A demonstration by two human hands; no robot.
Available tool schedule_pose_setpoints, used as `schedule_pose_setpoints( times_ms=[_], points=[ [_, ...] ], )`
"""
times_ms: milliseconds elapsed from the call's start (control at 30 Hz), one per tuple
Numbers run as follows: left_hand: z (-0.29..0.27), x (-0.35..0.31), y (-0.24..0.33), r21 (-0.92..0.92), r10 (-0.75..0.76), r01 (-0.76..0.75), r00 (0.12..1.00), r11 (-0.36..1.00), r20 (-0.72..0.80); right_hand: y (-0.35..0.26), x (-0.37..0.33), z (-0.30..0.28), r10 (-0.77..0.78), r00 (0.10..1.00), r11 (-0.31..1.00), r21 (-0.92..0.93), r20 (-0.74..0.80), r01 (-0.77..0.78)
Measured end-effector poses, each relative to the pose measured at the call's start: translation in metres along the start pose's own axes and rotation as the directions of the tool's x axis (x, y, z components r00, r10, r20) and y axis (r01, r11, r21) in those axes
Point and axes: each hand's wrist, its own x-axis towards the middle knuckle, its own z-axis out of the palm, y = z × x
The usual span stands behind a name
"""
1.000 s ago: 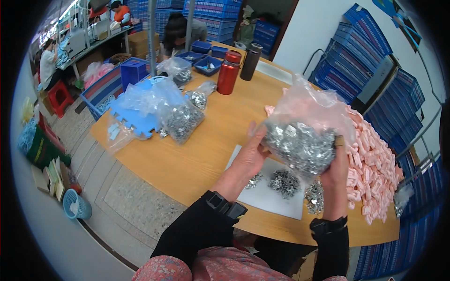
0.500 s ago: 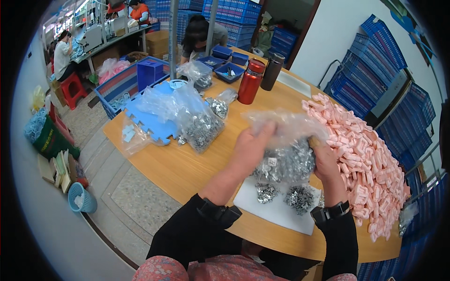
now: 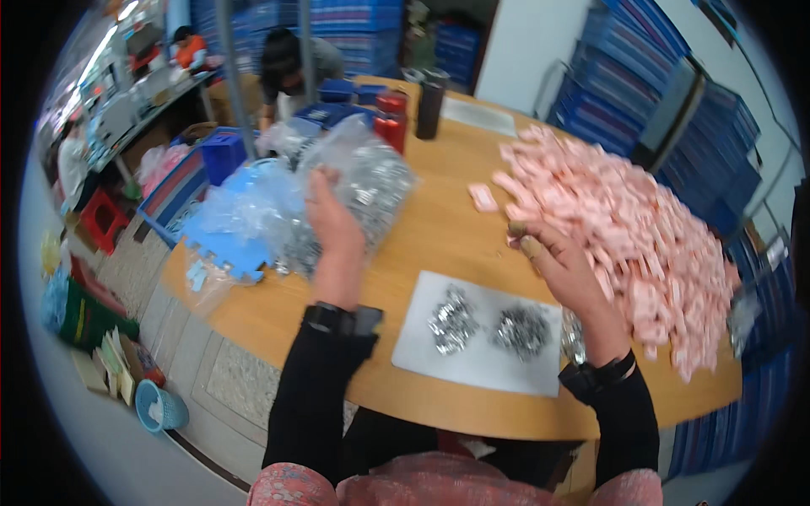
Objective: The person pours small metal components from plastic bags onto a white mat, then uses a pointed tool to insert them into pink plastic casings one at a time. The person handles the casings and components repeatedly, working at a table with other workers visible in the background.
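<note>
The fisheye view looks from the wearer's head, above and behind both hands, facing down and forward; the left hand [image 3: 335, 223] and right hand [image 3: 564, 266] are near the lens, with forearms [image 3: 305, 401] entering from below; the table [image 3: 451, 236] spreads just under the hands; the floor [image 3: 240, 371] lies farther down, left of the left hand; blue crates [image 3: 713, 160] well beyond the right hand bend toward the rim.

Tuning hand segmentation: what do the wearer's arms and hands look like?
Black sleeves, pink patterned fabric at the shoulders. Black strap with boxy module on each wrist. Left hand: no glove visible. Right hand: ungloved, apparent tan coverings on thumb and finger.
</note>
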Motion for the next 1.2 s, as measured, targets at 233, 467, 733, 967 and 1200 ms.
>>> schedule_pose_setpoints(
  times_ms=[233,467,733,967,1200],
  points=[
    [-0.071,0.016,-0.003,0.166,-0.303,0.282,0.946,0.945,0.114,0.040,-0.130,-0.104,0.232,0.945,0.973,0.043,-0.228,-0.229],
    [-0.032,-0.162,0.060,0.456,0.071,-0.352,0.847,0.817,0.527,0.104,-0.277,-0.137,0.485,0.756,0.862,0.098,-0.439,-0.497],
    [0.084,-0.220,0.010,0.502,-0.241,-0.556,0.476,0.663,0.846,0.119,-0.308,-0.122,0.303,0.786,0.843,-0.234,-0.540,-0.485],
    [0.101,-0.123,-0.078,0.805,-0.609,-0.401,0.527,0.437,0.593,0.135,-0.327,-0.109,0.273,0.765,0.871,-0.188,-0.583,-0.455],
    [0.100,-0.122,-0.112,0.756,-0.737,-0.503,0.298,0.419,0.607,0.136,-0.324,-0.107,0.310,0.755,0.875,-0.138,-0.578,-0.465]
  ],
)
